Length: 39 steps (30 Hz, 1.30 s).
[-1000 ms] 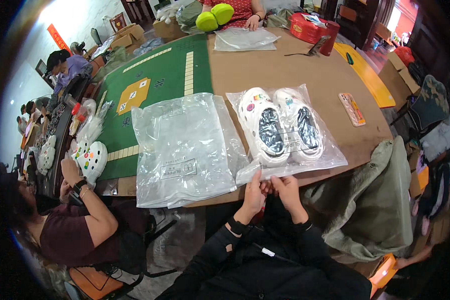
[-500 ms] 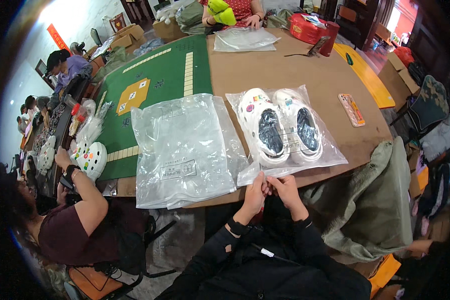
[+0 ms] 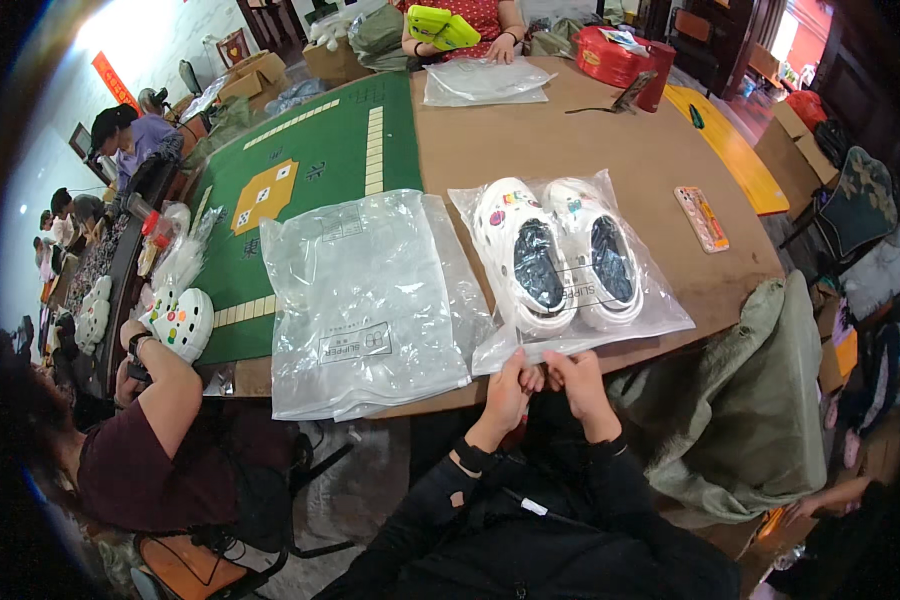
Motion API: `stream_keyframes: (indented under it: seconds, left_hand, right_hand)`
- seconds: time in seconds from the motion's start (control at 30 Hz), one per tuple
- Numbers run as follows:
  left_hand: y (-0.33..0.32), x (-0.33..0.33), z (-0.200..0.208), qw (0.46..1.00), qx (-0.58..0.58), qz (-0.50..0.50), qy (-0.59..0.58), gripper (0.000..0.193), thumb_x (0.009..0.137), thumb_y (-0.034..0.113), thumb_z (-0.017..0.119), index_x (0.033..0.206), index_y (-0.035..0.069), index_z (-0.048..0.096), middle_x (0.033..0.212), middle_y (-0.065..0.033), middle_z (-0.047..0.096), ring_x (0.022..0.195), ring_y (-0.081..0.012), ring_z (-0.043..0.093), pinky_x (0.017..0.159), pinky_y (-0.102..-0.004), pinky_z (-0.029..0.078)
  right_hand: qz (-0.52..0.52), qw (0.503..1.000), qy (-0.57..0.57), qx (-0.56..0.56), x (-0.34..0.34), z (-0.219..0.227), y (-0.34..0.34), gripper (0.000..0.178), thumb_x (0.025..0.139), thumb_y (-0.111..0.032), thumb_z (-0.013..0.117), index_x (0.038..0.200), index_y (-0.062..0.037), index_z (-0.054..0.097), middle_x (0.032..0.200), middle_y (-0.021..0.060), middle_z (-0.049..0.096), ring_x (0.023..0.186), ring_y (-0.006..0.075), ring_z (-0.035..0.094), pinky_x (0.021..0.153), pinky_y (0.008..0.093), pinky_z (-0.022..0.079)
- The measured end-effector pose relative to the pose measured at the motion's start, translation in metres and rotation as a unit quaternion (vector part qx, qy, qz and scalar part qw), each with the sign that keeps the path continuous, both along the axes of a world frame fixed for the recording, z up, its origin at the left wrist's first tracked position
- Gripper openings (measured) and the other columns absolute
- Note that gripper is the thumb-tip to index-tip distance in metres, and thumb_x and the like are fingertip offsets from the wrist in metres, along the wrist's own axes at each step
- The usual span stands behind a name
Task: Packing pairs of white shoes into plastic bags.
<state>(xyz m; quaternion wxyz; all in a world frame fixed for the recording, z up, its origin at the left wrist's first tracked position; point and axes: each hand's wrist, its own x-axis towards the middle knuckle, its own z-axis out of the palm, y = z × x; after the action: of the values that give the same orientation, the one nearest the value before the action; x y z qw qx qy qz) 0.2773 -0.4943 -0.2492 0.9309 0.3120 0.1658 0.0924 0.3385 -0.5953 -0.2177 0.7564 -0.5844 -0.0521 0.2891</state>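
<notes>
A pair of white clogs (image 3: pixel 502 227) with black insoles and colourful charms lies inside a clear plastic bag (image 3: pixel 660 312) at the table's near edge. At the bag's near edge, my left hand (image 3: pixel 505 398) pinches the plastic between thumb and fingers. Just right of it, my right hand (image 3: pixel 581 388) grips the same edge, its thumb on top. Some of the fingers are hidden under the hands. Beside the filled bag, to its left, lie flat clear plastic bags (image 3: pixel 360 285), overlapping one another.
A phone (image 3: pixel 702 218) lies to the right on the brown tabletop (image 3: pixel 570 120). Green mahjong matting (image 3: pixel 340 140) covers the left side. At left, a co-worker handles a decorated white clog (image 3: pixel 182 322); another person sits across. A grey-green sack (image 3: pixel 745 400) hangs at right.
My right hand has slid slightly right along the bag's edge, widening the gap between my hands. The co-worker at left has bent the arm closer to the clog.
</notes>
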Motion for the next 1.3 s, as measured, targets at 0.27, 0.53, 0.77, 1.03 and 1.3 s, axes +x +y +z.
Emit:
stream_keyframes:
  seconds: [0.27, 0.53, 0.77, 1.03, 1.3]
  left_hand:
    - [0.004, 0.001, -0.001, 0.999, -0.001, -0.026, -0.03, 0.047, 0.096, 0.032, 0.04, 0.055, 0.01, 0.033, 0.056, -0.0025, 0.034, 0.059, -0.0158, 0.038, 0.061, -0.0288, 0.033]
    - [0.003, 0.001, -0.002, 0.999, 0.012, -0.028, -0.015, 0.048, 0.096, 0.032, 0.04, 0.055, 0.01, 0.032, 0.056, -0.003, 0.034, 0.06, -0.0163, 0.038, 0.061, -0.0292, 0.033]
    - [0.001, 0.002, -0.004, 0.999, 0.018, -0.022, -0.02, 0.047, 0.097, 0.031, 0.039, 0.055, 0.01, 0.032, 0.055, -0.003, 0.034, 0.058, -0.0168, 0.036, 0.06, -0.0302, 0.033]
    - [0.001, 0.0, -0.004, 0.999, 0.018, -0.012, -0.036, 0.047, 0.096, 0.031, 0.041, 0.055, 0.01, 0.032, 0.054, -0.0028, 0.033, 0.057, -0.0159, 0.037, 0.06, -0.03, 0.034]
    - [0.002, -0.001, -0.005, 0.999, 0.01, -0.008, -0.033, 0.046, 0.096, 0.029, 0.04, 0.055, 0.01, 0.033, 0.055, -0.0023, 0.033, 0.058, -0.0155, 0.037, 0.061, -0.0296, 0.034]
  right_hand:
    - [-0.186, 0.977, 0.024, 0.099, 0.022, 0.001, -0.038, 0.034, 0.083, -0.012, 0.06, 0.054, -0.0091, 0.043, 0.048, -0.0021, 0.037, 0.041, 0.0088, 0.034, 0.04, 0.0245, 0.028]
    - [-0.314, 0.943, 0.008, 0.111, 0.04, 0.009, -0.071, 0.03, 0.086, -0.013, 0.056, 0.06, -0.0105, 0.041, 0.049, -0.004, 0.033, 0.043, 0.007, 0.032, 0.042, 0.0239, 0.025]
    - [-0.385, 0.918, -0.012, 0.098, 0.056, 0.004, -0.089, 0.031, 0.086, -0.014, 0.056, 0.059, -0.0113, 0.041, 0.049, -0.0044, 0.034, 0.042, 0.0068, 0.032, 0.042, 0.0237, 0.025]
    - [-0.413, 0.906, -0.026, 0.09, 0.066, 0.003, -0.097, 0.029, 0.085, -0.016, 0.058, 0.062, -0.0112, 0.041, 0.05, -0.005, 0.032, 0.043, 0.0063, 0.031, 0.044, 0.0242, 0.026]
    - [-0.423, 0.902, -0.044, 0.079, 0.07, 0.006, -0.102, 0.029, 0.085, -0.016, 0.058, 0.063, -0.0124, 0.041, 0.054, -0.005, 0.036, 0.044, 0.0059, 0.032, 0.044, 0.0236, 0.025]
